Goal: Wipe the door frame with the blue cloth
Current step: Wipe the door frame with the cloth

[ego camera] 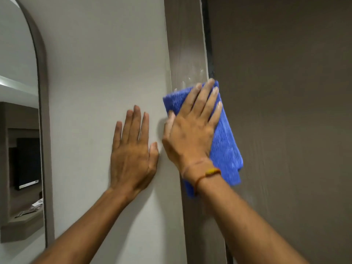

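Observation:
The brown door frame point(185, 44) runs top to bottom just right of centre. A folded blue cloth point(226, 141) lies flat against it, spreading right onto the door. My right hand point(192, 126) presses on the cloth with fingers spread, palm flat, a yellow and red thread on its wrist. My left hand point(133, 149) rests flat and open on the pale wall point(104, 73), a little left of the frame, holding nothing. Faint wet smears show on the frame above the cloth.
The brown door point(285, 111) fills the right side, with a dark gap along the frame's edge. An arched mirror point(19, 130) with a brown rim hangs at the far left and reflects a room with a dark screen and a shelf.

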The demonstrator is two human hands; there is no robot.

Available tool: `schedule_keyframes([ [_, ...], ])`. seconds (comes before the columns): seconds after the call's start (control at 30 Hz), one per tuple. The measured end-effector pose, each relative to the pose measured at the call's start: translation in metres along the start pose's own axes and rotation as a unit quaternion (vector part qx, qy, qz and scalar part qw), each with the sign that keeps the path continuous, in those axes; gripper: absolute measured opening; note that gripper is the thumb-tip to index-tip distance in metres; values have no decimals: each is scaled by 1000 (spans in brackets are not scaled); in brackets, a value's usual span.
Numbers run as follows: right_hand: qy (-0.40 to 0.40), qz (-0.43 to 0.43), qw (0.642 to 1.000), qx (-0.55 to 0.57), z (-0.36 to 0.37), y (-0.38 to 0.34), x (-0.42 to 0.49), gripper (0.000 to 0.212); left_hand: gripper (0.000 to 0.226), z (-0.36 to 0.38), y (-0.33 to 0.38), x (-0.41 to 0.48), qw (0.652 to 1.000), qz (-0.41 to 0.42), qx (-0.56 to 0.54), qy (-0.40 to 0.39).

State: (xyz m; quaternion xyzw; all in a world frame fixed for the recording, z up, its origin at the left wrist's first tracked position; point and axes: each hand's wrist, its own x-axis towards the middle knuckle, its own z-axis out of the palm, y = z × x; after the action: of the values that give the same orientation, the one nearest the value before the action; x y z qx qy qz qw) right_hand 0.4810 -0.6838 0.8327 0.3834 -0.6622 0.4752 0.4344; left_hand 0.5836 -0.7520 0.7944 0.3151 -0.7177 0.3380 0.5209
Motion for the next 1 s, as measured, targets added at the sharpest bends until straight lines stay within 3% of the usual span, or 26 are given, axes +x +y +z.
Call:
schedule_keyframes([
  [0.1, 16, -5, 1000, 13, -2, -9, 29, 76, 64, -2, 1, 22, 1000, 12, 11, 8],
  [0.33, -20, -56, 998, -8, 1, 24, -40, 75, 66, -1, 2, 16, 1000, 20, 16, 12],
  [0.63, 21, -49, 998, 20, -14, -14, 75, 74, 64, 1, 1, 18, 999, 29, 22, 34],
  [0.87, 1, -72, 997, 23, 8, 33, -76, 78, 63, 2, 3, 15, 999, 22, 13, 35],
  [1.0, -19, -85, 996, -13, 4, 34, -59, 77, 63, 1, 6, 15, 999, 21, 10, 30],
])
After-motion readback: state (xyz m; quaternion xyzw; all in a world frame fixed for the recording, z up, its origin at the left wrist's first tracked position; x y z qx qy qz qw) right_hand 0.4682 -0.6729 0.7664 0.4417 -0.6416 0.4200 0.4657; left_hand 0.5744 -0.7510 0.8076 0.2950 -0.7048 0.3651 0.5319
